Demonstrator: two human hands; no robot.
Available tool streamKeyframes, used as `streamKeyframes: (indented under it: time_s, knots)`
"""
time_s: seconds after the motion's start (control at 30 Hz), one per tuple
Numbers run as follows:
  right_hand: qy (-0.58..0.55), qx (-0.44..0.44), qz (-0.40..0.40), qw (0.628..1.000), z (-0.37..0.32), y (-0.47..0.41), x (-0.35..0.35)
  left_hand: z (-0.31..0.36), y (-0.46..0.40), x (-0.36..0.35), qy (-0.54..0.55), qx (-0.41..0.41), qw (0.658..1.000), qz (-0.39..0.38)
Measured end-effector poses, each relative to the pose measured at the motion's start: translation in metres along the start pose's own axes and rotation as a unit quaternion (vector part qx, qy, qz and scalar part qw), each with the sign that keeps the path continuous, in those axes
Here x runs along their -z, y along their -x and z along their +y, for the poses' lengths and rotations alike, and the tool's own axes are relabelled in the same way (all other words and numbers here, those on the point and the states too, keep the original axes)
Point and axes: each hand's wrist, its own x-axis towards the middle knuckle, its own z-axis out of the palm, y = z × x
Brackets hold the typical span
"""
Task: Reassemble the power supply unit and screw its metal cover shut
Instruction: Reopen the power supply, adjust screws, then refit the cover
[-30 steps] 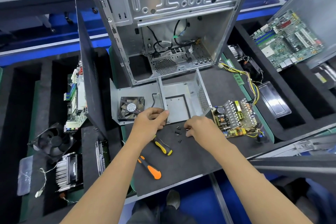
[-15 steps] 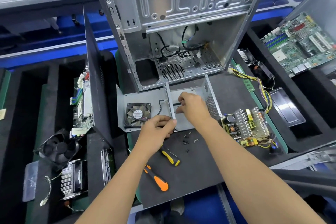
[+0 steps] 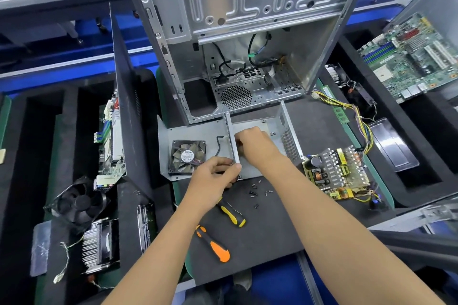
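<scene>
Your left hand (image 3: 215,173) pinches the near end of the thin wall of the metal housing (image 3: 254,168); your right hand (image 3: 252,143) is curled inside it, and what it holds I cannot tell. At 3 o'clock lies the bristly circuit board (image 3: 337,173), nearer your right hand, long axis left to right.

Two bare forearms seen from head view, no sleeves visible up to frame edge. Left hand (image 3: 215,176) and right hand (image 3: 256,144) ungloved. No watch, ring or wristband seen. Dark clothing and grey shoe glimpsed at bottom edge, detail unclear.
</scene>
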Motion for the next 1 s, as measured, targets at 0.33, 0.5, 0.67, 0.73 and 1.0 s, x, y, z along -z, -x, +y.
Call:
streamKeyframes:
  time_s: [0.33,0.5,0.67,0.73,1.0]
  knots:
    - [-0.011,-0.010,-0.037,0.999,0.006,0.012,-0.001,-0.003,-0.002,0.001,0.000,-0.003,1.000,-0.001]
    - [-0.125,0.022,-0.055,0.990,0.009,0.026,-0.001,-0.004,-0.001,0.001,-0.001,-0.004,1.000,0.000]
    - [-0.062,0.045,-0.086,0.993,0.002,0.037,-0.001,-0.005,-0.002,0.001,-0.007,-0.005,1.000,-0.001]
    - [-0.046,0.029,-0.080,0.995,-0.002,0.038,-0.002,-0.005,-0.001,0.001,-0.009,-0.006,1.000,-0.002]
    - [-0.096,-0.022,-0.019,0.995,-0.004,0.052,0.001,-0.002,0.002,-0.001,-0.007,0.000,1.000,0.010]
